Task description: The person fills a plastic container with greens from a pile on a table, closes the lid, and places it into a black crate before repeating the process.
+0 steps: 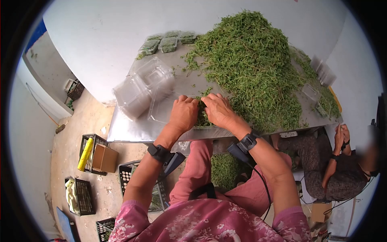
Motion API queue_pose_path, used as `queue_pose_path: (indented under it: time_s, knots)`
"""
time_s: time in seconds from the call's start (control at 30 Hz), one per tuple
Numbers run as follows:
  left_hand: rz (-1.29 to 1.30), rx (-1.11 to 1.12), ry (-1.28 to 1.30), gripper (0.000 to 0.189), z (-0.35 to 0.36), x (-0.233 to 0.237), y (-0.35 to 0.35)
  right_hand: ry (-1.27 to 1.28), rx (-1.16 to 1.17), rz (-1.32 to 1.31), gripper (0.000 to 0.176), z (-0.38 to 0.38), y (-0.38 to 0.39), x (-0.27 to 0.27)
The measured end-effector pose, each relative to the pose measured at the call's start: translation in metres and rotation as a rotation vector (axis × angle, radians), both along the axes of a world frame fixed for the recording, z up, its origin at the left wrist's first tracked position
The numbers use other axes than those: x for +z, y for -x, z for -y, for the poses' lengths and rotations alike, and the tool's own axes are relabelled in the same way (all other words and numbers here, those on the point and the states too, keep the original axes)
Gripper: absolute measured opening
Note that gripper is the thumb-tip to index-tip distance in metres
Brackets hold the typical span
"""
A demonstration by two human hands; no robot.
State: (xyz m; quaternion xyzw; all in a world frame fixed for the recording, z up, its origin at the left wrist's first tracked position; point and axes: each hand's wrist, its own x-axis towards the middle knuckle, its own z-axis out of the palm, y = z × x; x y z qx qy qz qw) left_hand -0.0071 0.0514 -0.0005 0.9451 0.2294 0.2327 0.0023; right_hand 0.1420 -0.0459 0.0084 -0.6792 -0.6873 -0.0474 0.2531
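Observation:
Near the front edge of the metal table (121,130), my left hand (185,112) has its fingers curled over the left side of a small bunch of green sprigs (202,117). My right hand (217,110) closes on the same bunch from the right, its fingertips bent down into the greens. A large heap of green sprigs (250,60) rises just beyond and to the right. Left of my hands lies an open clear plastic container (161,111), beside stacked clear containers (132,97).
Filled clear boxes (168,44) stand at the table's back left. Black crates (84,196) and a cardboard box (105,158) are on the floor at left. Another person (346,177) sits at the right. More clear containers (323,72) stand at the right edge.

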Motion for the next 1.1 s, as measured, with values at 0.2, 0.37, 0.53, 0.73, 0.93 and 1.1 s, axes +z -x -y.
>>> queue_pose_path:
  time_s: [0.2, 0.37, 0.53, 0.73, 0.93, 1.1]
  knots:
    - [0.125, -0.005, 0.092, 0.022, -0.002, 0.011, 0.007, 0.001, -0.011, 0.006, 0.031, -0.001, -0.002, 0.002]
    - [0.397, 0.02, 0.154, 0.024, -0.005, 0.018, 0.022, -0.098, -0.005, -0.242, 0.023, -0.004, -0.009, 0.018]
    - [0.36, 0.051, 0.138, 0.031, 0.017, 0.028, 0.025, -0.165, -0.036, -0.285, 0.016, -0.006, -0.018, 0.025]
    - [0.031, 0.032, 0.158, 0.046, 0.029, 0.012, 0.017, -0.109, -0.014, -0.254, 0.014, -0.007, -0.024, 0.022]
    - [-0.145, 0.053, 0.124, 0.061, 0.033, 0.009, 0.012, -0.13, -0.018, -0.161, 0.019, -0.004, -0.024, 0.02]
    - [-0.219, 0.05, 0.116, 0.059, 0.031, 0.01, 0.01, -0.018, -0.033, -0.057, 0.03, -0.006, -0.015, 0.011]
